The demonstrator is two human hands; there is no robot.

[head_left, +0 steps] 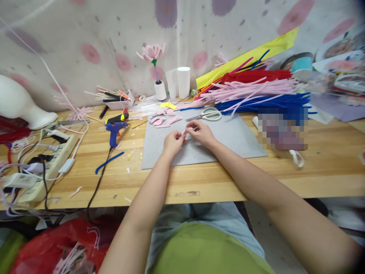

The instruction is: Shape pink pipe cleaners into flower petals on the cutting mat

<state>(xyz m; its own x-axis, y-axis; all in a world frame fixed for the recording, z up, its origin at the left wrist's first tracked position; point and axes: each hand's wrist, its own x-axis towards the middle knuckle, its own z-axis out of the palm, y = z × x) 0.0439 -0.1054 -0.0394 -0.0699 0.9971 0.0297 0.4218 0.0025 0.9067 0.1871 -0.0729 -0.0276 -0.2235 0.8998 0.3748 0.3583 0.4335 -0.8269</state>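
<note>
Left hand (172, 141) and right hand (200, 132) close together, both pinched on a small pale piece (186, 131). Above grey mat (228, 140) on bench (313, 167); scissors (207, 114) just beyond.

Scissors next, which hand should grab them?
Probably the right hand: the scissors lie on the grey mat just beyond it. The left hand is farther off and would have to cross over. Both pinch a small pale piece.
</note>
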